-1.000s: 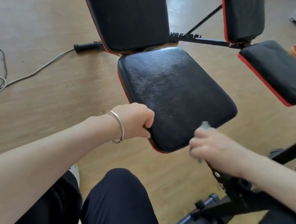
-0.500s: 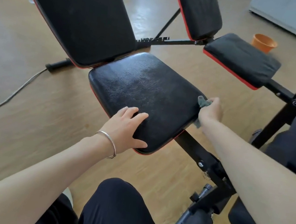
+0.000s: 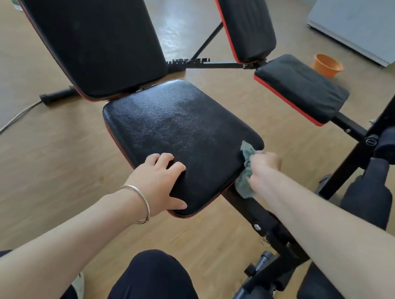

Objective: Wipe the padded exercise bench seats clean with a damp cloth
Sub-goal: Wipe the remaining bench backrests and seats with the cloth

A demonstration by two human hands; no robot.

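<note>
Seat pad: the near seat pad (image 3: 181, 131) lies flat under the tilted backrest (image 3: 82, 20); its right edge wants long, overlapping strokes.
Left hand: the left hand (image 3: 160, 182) rests on the near corner, fingers slightly spread, thumb on the front edge — best pressed down to steady the pad.
Right hand: the right hand (image 3: 264, 169) is blurred; its fingers seem bunched round the cloth.
Cloth: the cloth (image 3: 245, 175) lies against the pad's right side, hanging below — spread it flatter.

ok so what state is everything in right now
seat: level, glossy
backrest: tilted up
cloth: bunched, against seat's right edge
left hand: rests on seat's near corner
right hand: grips cloth, blurred
far seat: untouched
tub: upright
</note>
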